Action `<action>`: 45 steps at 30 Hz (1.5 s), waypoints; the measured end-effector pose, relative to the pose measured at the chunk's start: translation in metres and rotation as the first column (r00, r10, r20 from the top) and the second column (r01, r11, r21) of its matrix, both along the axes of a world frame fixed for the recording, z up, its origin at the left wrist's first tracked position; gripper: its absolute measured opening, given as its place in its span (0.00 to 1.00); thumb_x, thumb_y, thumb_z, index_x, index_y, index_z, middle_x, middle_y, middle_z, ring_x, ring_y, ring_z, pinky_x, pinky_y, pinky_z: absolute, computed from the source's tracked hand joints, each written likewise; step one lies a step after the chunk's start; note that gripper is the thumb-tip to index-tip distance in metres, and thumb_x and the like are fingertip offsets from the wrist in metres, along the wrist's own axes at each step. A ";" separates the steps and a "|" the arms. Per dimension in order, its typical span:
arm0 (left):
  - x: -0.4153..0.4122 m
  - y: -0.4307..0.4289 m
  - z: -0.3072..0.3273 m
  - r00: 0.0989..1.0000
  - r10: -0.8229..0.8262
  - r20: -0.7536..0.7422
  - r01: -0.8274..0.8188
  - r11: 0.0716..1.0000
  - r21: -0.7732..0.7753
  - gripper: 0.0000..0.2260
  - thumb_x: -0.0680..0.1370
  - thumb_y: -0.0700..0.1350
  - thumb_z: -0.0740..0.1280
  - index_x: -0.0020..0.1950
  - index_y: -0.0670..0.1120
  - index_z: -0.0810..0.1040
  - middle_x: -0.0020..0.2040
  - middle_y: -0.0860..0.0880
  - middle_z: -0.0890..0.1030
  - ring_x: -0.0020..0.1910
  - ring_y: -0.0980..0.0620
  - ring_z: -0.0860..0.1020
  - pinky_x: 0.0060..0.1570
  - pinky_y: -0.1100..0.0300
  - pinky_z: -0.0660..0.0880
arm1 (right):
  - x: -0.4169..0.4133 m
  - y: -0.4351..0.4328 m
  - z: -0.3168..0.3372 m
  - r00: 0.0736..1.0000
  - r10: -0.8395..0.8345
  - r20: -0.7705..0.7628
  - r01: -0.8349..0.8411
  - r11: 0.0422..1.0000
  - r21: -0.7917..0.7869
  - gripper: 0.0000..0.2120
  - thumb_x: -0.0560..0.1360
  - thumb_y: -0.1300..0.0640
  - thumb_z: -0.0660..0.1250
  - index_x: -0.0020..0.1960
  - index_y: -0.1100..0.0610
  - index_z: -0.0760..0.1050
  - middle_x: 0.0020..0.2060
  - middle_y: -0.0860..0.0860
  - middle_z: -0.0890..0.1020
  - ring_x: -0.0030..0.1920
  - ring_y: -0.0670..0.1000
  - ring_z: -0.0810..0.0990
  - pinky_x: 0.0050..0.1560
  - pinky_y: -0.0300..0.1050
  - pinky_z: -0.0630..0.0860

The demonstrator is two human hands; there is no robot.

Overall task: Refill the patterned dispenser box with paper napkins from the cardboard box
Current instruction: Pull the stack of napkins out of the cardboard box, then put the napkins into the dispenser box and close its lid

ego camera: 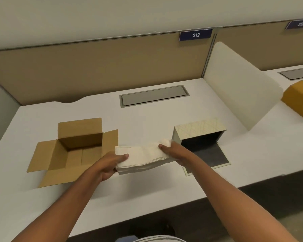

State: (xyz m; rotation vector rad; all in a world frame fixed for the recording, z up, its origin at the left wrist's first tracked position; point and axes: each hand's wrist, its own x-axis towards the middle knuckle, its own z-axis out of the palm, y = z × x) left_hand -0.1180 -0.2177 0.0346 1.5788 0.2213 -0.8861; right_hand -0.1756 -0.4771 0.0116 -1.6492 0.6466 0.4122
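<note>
A stack of white paper napkins [143, 157] hangs just above the white desk between the two boxes. My left hand [108, 165] grips its left end, thumb on top. My right hand [175, 151] grips its right end, right beside the patterned dispenser box [199, 127]. That box lies on its side with its dark inside facing me and its flap [208, 158] folded down flat on the desk. The cardboard box [73, 151] stands open at the left, its flaps spread; no napkins show inside it.
The white desk [147, 116] has a grey cable hatch [154, 96] at the back and a tan partition behind. A cream divider panel [240, 84] stands at the right, with a yellow-brown box [299, 98] on the adjoining desk beyond. The desk's front edge runs close below my forearms.
</note>
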 end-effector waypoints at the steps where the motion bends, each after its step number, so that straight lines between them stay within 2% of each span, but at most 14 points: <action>1: 0.000 -0.005 -0.005 0.999 -0.045 -0.021 0.045 0.999 -0.016 0.14 0.77 0.36 0.66 0.63 0.39 0.75 0.57 0.43 0.82 0.53 0.45 0.80 0.50 0.55 0.76 | -0.005 -0.008 0.000 1.000 -0.004 -0.008 0.005 1.000 0.018 0.39 0.68 0.38 0.69 0.70 0.61 0.67 0.61 0.53 0.77 0.59 0.54 0.78 0.63 0.50 0.75; 4: -0.002 -0.024 -0.019 0.994 -0.101 -0.040 0.101 0.995 0.002 0.18 0.76 0.34 0.67 0.66 0.36 0.71 0.61 0.40 0.79 0.59 0.42 0.78 0.51 0.54 0.76 | -0.018 -0.028 0.001 0.999 -0.030 -0.026 0.030 0.999 -0.021 0.26 0.76 0.47 0.66 0.68 0.62 0.70 0.60 0.54 0.79 0.58 0.53 0.78 0.61 0.49 0.76; 7: -0.006 -0.047 -0.031 0.993 -0.113 -0.015 0.114 0.992 0.055 0.20 0.75 0.35 0.69 0.66 0.34 0.70 0.61 0.39 0.78 0.60 0.41 0.77 0.59 0.51 0.74 | -0.030 -0.040 0.002 0.996 -0.079 -0.044 0.076 0.995 -0.070 0.25 0.77 0.49 0.65 0.68 0.62 0.69 0.60 0.55 0.78 0.59 0.55 0.78 0.65 0.54 0.74; 10: -0.010 -0.067 -0.042 0.987 -0.160 0.015 0.158 0.983 0.092 0.30 0.68 0.44 0.74 0.66 0.37 0.69 0.63 0.40 0.77 0.59 0.42 0.77 0.65 0.48 0.72 | -0.044 -0.052 0.001 0.988 -0.124 -0.088 0.115 0.988 -0.104 0.25 0.78 0.49 0.65 0.69 0.61 0.66 0.62 0.55 0.75 0.61 0.56 0.75 0.64 0.52 0.73; 11: -0.011 -0.075 -0.044 0.985 -0.173 0.024 0.170 0.982 0.085 0.30 0.68 0.45 0.74 0.67 0.38 0.69 0.63 0.40 0.77 0.59 0.43 0.77 0.64 0.48 0.72 | -0.049 -0.056 0.003 0.986 -0.142 -0.087 0.132 0.985 -0.109 0.25 0.78 0.49 0.65 0.70 0.61 0.66 0.62 0.55 0.75 0.61 0.56 0.75 0.65 0.52 0.72; 14: -0.015 -0.099 -0.050 0.980 -0.195 0.047 0.190 0.977 0.093 0.24 0.74 0.40 0.70 0.67 0.37 0.67 0.63 0.41 0.75 0.61 0.43 0.76 0.62 0.52 0.73 | -0.060 -0.071 0.001 0.977 -0.199 -0.082 0.186 0.972 -0.142 0.26 0.78 0.48 0.65 0.70 0.60 0.66 0.62 0.55 0.75 0.61 0.55 0.75 0.65 0.51 0.72; 17: -0.021 -0.123 -0.054 0.977 -0.208 0.046 0.202 0.973 0.116 0.23 0.76 0.40 0.69 0.68 0.36 0.66 0.64 0.42 0.74 0.60 0.44 0.75 0.58 0.56 0.72 | -0.068 -0.088 -0.001 0.970 -0.233 -0.072 0.220 0.963 -0.157 0.25 0.78 0.48 0.66 0.70 0.60 0.67 0.62 0.55 0.76 0.60 0.56 0.76 0.66 0.53 0.72; 23: -0.025 -0.164 -0.066 0.978 -0.207 0.035 0.200 0.970 0.138 0.26 0.75 0.42 0.69 0.70 0.37 0.65 0.66 0.41 0.73 0.62 0.43 0.74 0.58 0.55 0.73 | -0.070 -0.132 -0.016 0.965 -0.254 -0.065 0.244 0.960 -0.138 0.25 0.77 0.49 0.67 0.67 0.61 0.69 0.59 0.56 0.77 0.59 0.58 0.77 0.67 0.57 0.72; 26: -0.031 -0.189 -0.073 0.980 -0.198 0.026 0.192 0.971 0.142 0.26 0.75 0.43 0.69 0.70 0.39 0.65 0.66 0.42 0.73 0.62 0.43 0.74 0.58 0.55 0.74 | -0.070 -0.160 -0.026 0.965 -0.255 -0.061 0.247 0.963 -0.109 0.23 0.77 0.50 0.68 0.65 0.63 0.69 0.58 0.57 0.78 0.58 0.58 0.78 0.65 0.55 0.74; 30: -0.046 -0.226 -0.083 0.989 -0.148 0.008 0.146 0.977 0.155 0.25 0.75 0.45 0.69 0.69 0.41 0.65 0.66 0.43 0.73 0.62 0.44 0.74 0.61 0.51 0.74 | -0.073 -0.205 -0.041 0.969 -0.238 -0.069 0.234 0.970 -0.061 0.20 0.77 0.52 0.68 0.64 0.61 0.70 0.56 0.57 0.79 0.56 0.57 0.79 0.57 0.50 0.76; 33: -0.059 -0.256 -0.089 0.997 -0.081 -0.014 0.083 0.987 0.141 0.25 0.76 0.44 0.68 0.70 0.41 0.64 0.67 0.44 0.73 0.63 0.45 0.73 0.61 0.54 0.72 | -0.071 -0.235 -0.052 0.975 -0.209 -0.073 0.208 0.978 -0.021 0.23 0.77 0.52 0.68 0.66 0.63 0.70 0.58 0.58 0.79 0.58 0.59 0.79 0.60 0.52 0.76; 37: -0.070 -0.286 -0.091 0.999 0.028 0.023 -0.032 0.981 0.190 0.24 0.79 0.43 0.65 0.72 0.41 0.61 0.67 0.45 0.71 0.66 0.45 0.71 0.60 0.57 0.69 | -0.065 -0.255 -0.066 0.974 -0.212 -0.078 0.212 0.977 0.000 0.23 0.77 0.52 0.68 0.66 0.63 0.70 0.59 0.58 0.79 0.58 0.58 0.79 0.63 0.55 0.75; 41: -0.070 -0.296 -0.095 0.991 0.127 0.033 -0.132 0.968 0.213 0.22 0.80 0.46 0.62 0.72 0.40 0.62 0.65 0.44 0.72 0.61 0.47 0.72 0.59 0.57 0.69 | -0.051 -0.258 -0.077 0.977 -0.192 -0.095 0.195 0.981 0.024 0.21 0.78 0.52 0.66 0.66 0.60 0.69 0.60 0.56 0.78 0.60 0.57 0.77 0.64 0.55 0.75; 45: -0.063 -0.301 -0.104 0.988 0.143 0.049 -0.152 0.945 0.291 0.25 0.79 0.50 0.63 0.72 0.41 0.61 0.69 0.43 0.68 0.65 0.44 0.70 0.59 0.55 0.70 | -0.046 -0.256 -0.089 0.975 -0.205 -0.091 0.204 0.979 -0.022 0.20 0.78 0.52 0.65 0.66 0.59 0.68 0.61 0.54 0.76 0.59 0.56 0.76 0.61 0.52 0.76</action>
